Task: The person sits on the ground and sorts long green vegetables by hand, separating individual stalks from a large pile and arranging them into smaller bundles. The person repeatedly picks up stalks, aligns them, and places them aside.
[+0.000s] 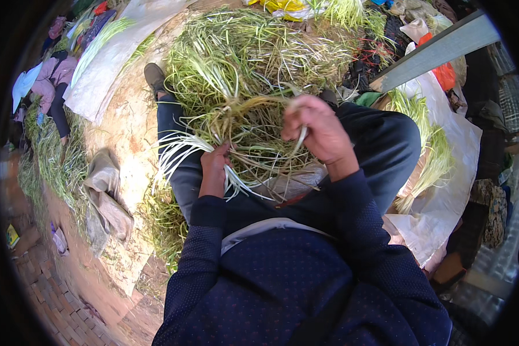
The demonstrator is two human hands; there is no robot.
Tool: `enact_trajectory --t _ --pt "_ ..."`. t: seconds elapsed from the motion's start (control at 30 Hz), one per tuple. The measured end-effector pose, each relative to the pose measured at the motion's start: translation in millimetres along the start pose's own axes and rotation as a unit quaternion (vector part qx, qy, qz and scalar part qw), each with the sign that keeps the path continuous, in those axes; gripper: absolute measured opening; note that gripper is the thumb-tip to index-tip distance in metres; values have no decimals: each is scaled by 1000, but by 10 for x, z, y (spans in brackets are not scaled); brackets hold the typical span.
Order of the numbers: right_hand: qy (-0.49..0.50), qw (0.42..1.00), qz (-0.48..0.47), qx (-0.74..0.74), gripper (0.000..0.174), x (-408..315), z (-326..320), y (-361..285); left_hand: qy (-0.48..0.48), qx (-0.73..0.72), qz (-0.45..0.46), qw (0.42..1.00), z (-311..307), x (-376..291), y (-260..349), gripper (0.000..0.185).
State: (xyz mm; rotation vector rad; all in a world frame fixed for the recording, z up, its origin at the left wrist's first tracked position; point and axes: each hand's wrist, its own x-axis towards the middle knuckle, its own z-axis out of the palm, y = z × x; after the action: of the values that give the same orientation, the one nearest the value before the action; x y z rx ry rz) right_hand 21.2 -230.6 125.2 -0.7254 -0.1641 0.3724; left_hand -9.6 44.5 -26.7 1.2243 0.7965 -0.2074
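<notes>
My left hand [216,166] is closed on a bundle of pale, long-stemmed greens [181,149], whose white ends fan out to the left and below the hand. To its right, my right hand [313,125] is raised, blurred, with its fingers curled on a few pale stalks [302,137]. Some yellowed strands run from the right fingers towards the tangle between the hands. Beyond both hands lies a large heap of green and dry stalks [251,56], spread between and past my legs.
Trimmed pale greens [430,166] lie on a white plastic sheet [452,207] at right, near a wooden beam [441,49]. Red strands [374,54] lie upper right. At left are a crumpled sack [106,186], another greens heap [60,160] and a bending person [56,82].
</notes>
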Motion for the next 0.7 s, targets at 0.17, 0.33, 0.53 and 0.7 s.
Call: enact_trajectory --t 0.17,0.33,0.53,0.7 --pt "86 925 250 -275 22 -56 -139 612 11 18 7 1000 -57 -207 133 42" --pt "-16 926 222 -304 20 -64 -67 1001 -1 -5 -7 1000 -126 -363 257 36" --pt "-140 836 182 -499 28 -251 -2 1172 -49 -18 -14 999 -102 -274 304 26" --pt "-188 762 192 -590 29 -237 -240 1273 -51 -22 -12 998 -104 -315 340 22"
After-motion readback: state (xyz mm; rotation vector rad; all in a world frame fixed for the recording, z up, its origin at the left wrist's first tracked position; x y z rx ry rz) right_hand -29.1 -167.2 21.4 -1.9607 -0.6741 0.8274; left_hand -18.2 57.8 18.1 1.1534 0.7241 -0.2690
